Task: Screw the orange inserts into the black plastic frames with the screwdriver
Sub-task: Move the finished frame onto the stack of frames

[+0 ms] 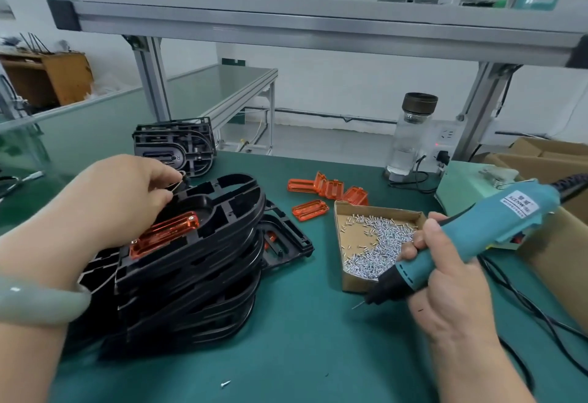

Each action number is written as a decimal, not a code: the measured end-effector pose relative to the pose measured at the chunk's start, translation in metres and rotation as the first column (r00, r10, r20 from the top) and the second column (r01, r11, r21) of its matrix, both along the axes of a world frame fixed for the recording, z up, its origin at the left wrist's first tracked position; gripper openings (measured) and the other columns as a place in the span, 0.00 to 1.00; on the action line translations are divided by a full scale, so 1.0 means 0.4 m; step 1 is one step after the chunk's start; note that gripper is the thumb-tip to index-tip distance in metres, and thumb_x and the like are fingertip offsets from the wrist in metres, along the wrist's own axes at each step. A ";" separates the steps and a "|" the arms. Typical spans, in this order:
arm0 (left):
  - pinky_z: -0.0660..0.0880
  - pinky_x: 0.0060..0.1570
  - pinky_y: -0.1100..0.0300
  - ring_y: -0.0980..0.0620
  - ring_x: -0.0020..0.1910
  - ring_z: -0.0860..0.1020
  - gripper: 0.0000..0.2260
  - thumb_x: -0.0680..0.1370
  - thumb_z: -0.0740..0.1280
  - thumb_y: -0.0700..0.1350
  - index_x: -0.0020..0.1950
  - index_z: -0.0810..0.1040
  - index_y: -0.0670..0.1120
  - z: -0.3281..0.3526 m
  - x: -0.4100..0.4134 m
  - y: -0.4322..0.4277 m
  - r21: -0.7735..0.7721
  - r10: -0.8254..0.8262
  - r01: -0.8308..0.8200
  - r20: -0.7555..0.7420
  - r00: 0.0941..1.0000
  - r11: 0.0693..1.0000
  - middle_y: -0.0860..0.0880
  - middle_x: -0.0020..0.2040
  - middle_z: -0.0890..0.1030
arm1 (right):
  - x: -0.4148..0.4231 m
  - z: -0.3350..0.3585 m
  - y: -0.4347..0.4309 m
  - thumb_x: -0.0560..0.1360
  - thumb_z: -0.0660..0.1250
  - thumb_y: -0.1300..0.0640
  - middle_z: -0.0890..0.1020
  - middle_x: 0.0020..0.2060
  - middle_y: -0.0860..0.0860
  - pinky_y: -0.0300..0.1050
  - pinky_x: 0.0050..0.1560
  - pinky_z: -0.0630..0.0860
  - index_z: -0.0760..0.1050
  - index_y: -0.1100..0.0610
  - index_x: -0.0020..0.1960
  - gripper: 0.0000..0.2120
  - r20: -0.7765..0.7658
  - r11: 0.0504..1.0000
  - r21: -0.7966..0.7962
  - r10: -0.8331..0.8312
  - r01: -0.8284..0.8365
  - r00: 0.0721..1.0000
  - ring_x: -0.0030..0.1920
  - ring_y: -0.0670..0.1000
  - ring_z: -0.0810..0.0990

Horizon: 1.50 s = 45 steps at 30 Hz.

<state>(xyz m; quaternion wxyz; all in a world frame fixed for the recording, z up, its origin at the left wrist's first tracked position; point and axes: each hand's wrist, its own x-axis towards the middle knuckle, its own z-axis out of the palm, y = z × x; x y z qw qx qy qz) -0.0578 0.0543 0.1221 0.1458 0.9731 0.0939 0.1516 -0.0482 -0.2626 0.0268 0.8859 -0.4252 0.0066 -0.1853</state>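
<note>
The left hand [121, 199] is laid over the rear left part of the top black frame [222, 212]. Its fingers are curled, and thumb and forefinger are pinched together at the frame's far rim, where a thin wire loop [178, 184] is seen. Whether the loop itself is pinched cannot be told. A pale green bangle [41, 304] is worn on that wrist.

The right hand [445, 275] is wrapped round the teal screwdriver [496, 227], which is held aslant with its black nose and thin bit pointed down and to the left. The tip is held over the green mat [302, 345], well apart from the frames and just beside the near corner of the cardboard tray [356, 283].

The top frame is tilted on a stack of black frames [191, 307], and an orange insert [165, 234] is seated in its near left part. Another black frame [286, 240] is laid flat on the mat at the stack's right side, partly tucked under it. A second, smaller stack [175, 145] is set behind the left hand.

Loose orange inserts [321, 192] are scattered on the mat between the stack and the tray, which is heaped with small silver screws [378, 243]. A single screw [225, 384] is seen on the mat near the front edge. A glass bottle [410, 135] with a dark cap is stood at the mat's far edge.
</note>
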 end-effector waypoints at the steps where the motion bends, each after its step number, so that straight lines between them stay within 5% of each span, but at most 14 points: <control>1: 0.71 0.54 0.53 0.46 0.51 0.79 0.13 0.76 0.66 0.41 0.59 0.80 0.51 0.003 -0.003 -0.006 0.011 0.002 -0.002 0.049 0.999 1.000 0.49 0.54 0.83 | 0.000 0.000 -0.001 0.74 0.66 0.60 0.73 0.29 0.48 0.35 0.30 0.72 0.75 0.52 0.46 0.04 0.001 1.000 0.002 0.002 -0.002 1.000 0.27 0.45 0.72; 6: 0.68 0.53 0.63 0.63 0.45 0.73 0.12 0.74 0.64 0.54 0.56 0.78 0.59 0.033 -0.093 -0.104 -0.075 -0.176 0.229 0.426 0.887 0.971 0.66 0.44 0.77 | 0.000 0.001 -0.002 0.69 0.69 0.58 0.73 0.30 0.49 0.35 0.30 0.73 0.75 0.53 0.47 0.07 0.002 1.000 0.002 0.005 -0.005 1.000 0.28 0.45 0.72; 9: 0.63 0.48 0.82 0.76 0.45 0.72 0.13 0.72 0.62 0.56 0.55 0.76 0.60 0.015 -0.161 -0.213 -0.079 -0.440 0.512 0.411 0.798 0.855 0.74 0.42 0.75 | 0.000 0.001 -0.005 0.68 0.69 0.57 0.74 0.30 0.49 0.36 0.31 0.73 0.75 0.53 0.47 0.08 -0.004 1.000 0.011 0.006 -0.006 1.000 0.28 0.45 0.72; 12: 0.67 0.48 0.80 0.72 0.48 0.75 0.13 0.73 0.64 0.50 0.55 0.76 0.63 -0.079 -0.180 -0.309 -0.356 -0.560 0.626 0.278 0.780 0.694 0.69 0.46 0.79 | 0.000 0.001 -0.007 0.69 0.69 0.58 0.74 0.30 0.49 0.36 0.31 0.73 0.75 0.53 0.47 0.07 -0.004 1.000 0.020 -0.009 0.009 1.000 0.28 0.46 0.72; 14: 0.75 0.51 0.69 0.62 0.49 0.79 0.13 0.77 0.64 0.47 0.54 0.76 0.66 -0.147 -0.174 -0.362 -0.727 -0.536 0.447 0.128 0.834 0.521 0.66 0.51 0.79 | 0.001 -0.002 -0.006 0.73 0.68 0.60 0.73 0.29 0.48 0.35 0.30 0.73 0.75 0.53 0.46 0.04 -0.003 1.000 0.019 -0.018 0.018 1.000 0.27 0.46 0.72; 16: 0.76 0.58 0.58 0.57 0.51 0.80 0.14 0.79 0.63 0.43 0.54 0.75 0.64 -0.202 -0.151 -0.399 -0.913 -0.459 0.181 -0.007 0.889 0.365 0.63 0.58 0.77 | 0.004 -0.005 -0.005 0.76 0.66 0.61 0.73 0.29 0.48 0.35 0.30 0.73 0.76 0.52 0.46 0.04 -0.007 1.000 0.005 -0.030 0.030 1.000 0.27 0.46 0.72; 20: 0.65 0.68 0.51 0.51 0.69 0.67 0.21 0.80 0.60 0.37 0.72 0.66 0.51 -0.234 -0.107 -0.424 -0.983 -0.252 -0.141 -0.109 0.962 -0.114 0.50 0.72 0.66 | 0.005 -0.006 -0.003 0.77 0.66 0.61 0.74 0.29 0.48 0.36 0.30 0.72 0.76 0.52 0.46 0.06 -0.004 1.000 -0.004 -0.022 0.022 1.000 0.27 0.46 0.73; 23: 0.68 0.63 0.51 0.47 0.71 0.64 0.25 0.80 0.60 0.36 0.74 0.62 0.55 -0.236 -0.063 -0.435 -0.941 -0.092 -0.170 -0.149 0.985 -0.294 0.50 0.74 0.62 | 0.005 -0.008 -0.001 0.76 0.66 0.62 0.74 0.29 0.48 0.35 0.30 0.72 0.75 0.52 0.46 0.05 0.006 1.000 -0.002 -0.014 0.014 1.000 0.27 0.46 0.72; 27: 0.73 0.46 0.59 0.51 0.58 0.70 0.28 0.80 0.60 0.37 0.74 0.59 0.61 -0.235 -0.024 -0.453 -0.945 0.065 -0.136 -0.162 0.985 -0.297 0.52 0.73 0.63 | 0.004 -0.008 0.000 0.74 0.68 0.60 0.74 0.29 0.48 0.36 0.30 0.73 0.75 0.53 0.47 0.05 0.007 1.000 -0.011 -0.004 0.004 1.000 0.28 0.46 0.73; 31: 0.71 0.52 0.59 0.57 0.44 0.72 0.26 0.80 0.60 0.40 0.76 0.58 0.56 -0.227 0.005 -0.470 -0.954 0.162 -0.117 -0.166 0.973 -0.275 0.51 0.59 0.72 | 0.001 -0.007 0.004 0.72 0.68 0.59 0.74 0.29 0.48 0.36 0.30 0.73 0.75 0.53 0.47 0.05 0.004 1.000 -0.024 -0.008 0.008 1.000 0.27 0.46 0.73; 39: 0.65 0.65 0.63 0.62 0.61 0.72 0.18 0.80 0.62 0.47 0.69 0.71 0.47 -0.252 -0.013 -0.492 -0.968 0.190 0.026 -0.023 0.981 -0.250 0.60 0.62 0.74 | 0.002 0.005 -0.017 0.71 0.69 0.59 0.72 0.29 0.49 0.37 0.30 0.72 0.75 0.53 0.46 0.05 -0.010 0.999 0.042 -0.028 0.028 1.000 0.27 0.46 0.72; 43: 0.74 0.47 0.64 0.60 0.43 0.79 0.08 0.74 0.70 0.47 0.52 0.80 0.47 -0.256 -0.014 -0.485 -0.969 0.239 0.046 -0.014 0.971 -0.243 0.57 0.43 0.83 | 0.001 0.012 -0.053 0.73 0.68 0.60 0.72 0.28 0.48 0.36 0.29 0.71 0.75 0.53 0.45 0.03 -0.014 0.997 0.035 -0.062 0.062 0.998 0.26 0.46 0.71; 45: 0.74 0.39 0.61 0.54 0.38 0.77 0.05 0.74 0.70 0.40 0.48 0.78 0.48 -0.254 -0.013 -0.474 -0.979 0.230 0.027 -0.021 0.973 -0.203 0.50 0.41 0.81 | 0.003 0.014 -0.071 0.77 0.66 0.62 0.72 0.28 0.48 0.36 0.29 0.71 0.75 0.53 0.45 0.05 -0.021 0.993 0.018 -0.113 0.113 0.993 0.26 0.46 0.71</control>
